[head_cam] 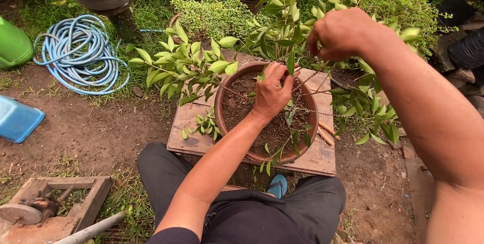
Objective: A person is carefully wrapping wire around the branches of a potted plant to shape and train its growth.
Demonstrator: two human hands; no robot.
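A round brown clay pot (220,103) filled with dark soil stands on a wooden board (191,140) on the ground in front of me. A small leafy tree (191,65) grows from it, its thin branches wrapped with wire. My left hand (271,92) is closed around the lower trunk or a branch just above the soil. My right hand (339,33) is raised higher among the leaves, its fingers pinched on a thin wired branch. My knees in dark trousers sit below the board.
A coiled blue hose (80,55) lies on the grass at the left, near a green container (12,44) and a blue one (17,119). Other potted shrubs (217,17) stand behind. A wooden frame with a metal wheel (48,208) lies at the lower left.
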